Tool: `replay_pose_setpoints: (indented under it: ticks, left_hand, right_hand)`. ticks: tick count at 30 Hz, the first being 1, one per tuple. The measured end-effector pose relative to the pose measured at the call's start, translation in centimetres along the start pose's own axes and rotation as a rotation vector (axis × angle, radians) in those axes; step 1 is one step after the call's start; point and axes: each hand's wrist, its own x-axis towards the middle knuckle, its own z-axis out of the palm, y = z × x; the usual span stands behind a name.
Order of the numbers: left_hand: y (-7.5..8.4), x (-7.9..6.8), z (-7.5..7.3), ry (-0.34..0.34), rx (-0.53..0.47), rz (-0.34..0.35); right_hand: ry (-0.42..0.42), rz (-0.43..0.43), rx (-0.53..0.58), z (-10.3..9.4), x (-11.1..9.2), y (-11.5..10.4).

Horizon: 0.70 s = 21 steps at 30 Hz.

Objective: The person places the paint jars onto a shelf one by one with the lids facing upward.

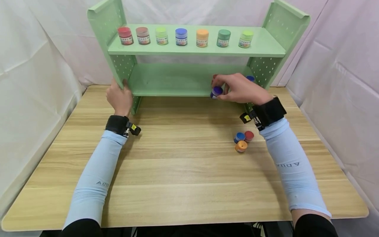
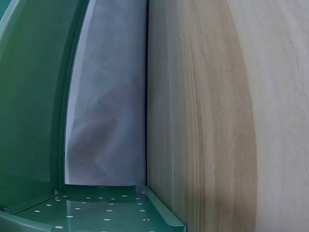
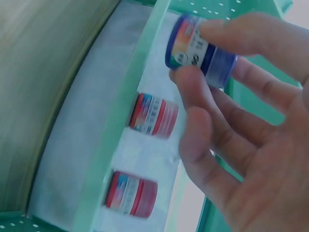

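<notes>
My right hand [image 1: 237,87] pinches a small dark purple paint jar [image 1: 217,92] between thumb and fingers, at the front edge of the lower shelf. In the right wrist view the jar [image 3: 198,50] shows its white label, with its lid toward the palm. Two red jars [image 3: 154,116] stand on the lower shelf close to that hand, mostly hidden by it in the head view. A blue-lidded jar [image 1: 250,78] shows just past the knuckles. My left hand [image 1: 119,98] grips the left side panel [image 1: 107,52] of the green shelf unit, its fingers partly hidden behind it.
Several jars, among them a blue one [image 1: 181,37] and an orange one [image 1: 202,38], line the upper shelf [image 1: 189,49]. On the wooden table [image 1: 177,171], blue, red and orange jars [image 1: 241,146] cluster near the right forearm. White cloth [image 1: 32,65] surrounds the table.
</notes>
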Motion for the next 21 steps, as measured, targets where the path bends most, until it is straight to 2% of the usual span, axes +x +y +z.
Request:
replay_pose_setpoints:
  ticks: [5, 9, 17, 21]
  left_hand:
    - [0.1, 0.0, -0.1, -0.002, 0.006, 0.006]
    - [0.1, 0.0, -0.1, 0.000, 0.013, 0.018]
    - [0.1, -0.1, -0.1, -0.002, 0.016, 0.018]
    - [0.0, -0.1, -0.1, -0.005, 0.014, 0.013]
  right_hand:
    - [-0.002, 0.002, -0.072, 0.0, 2.5, -0.3]
    - [-0.026, 0.022, -0.083, 0.1, 4.1, -0.4]
    - [-0.120, 0.054, -0.084, -0.3, 6.8, -0.4]
    - [-0.180, 0.112, -0.101, -0.3, 8.0, -0.5]
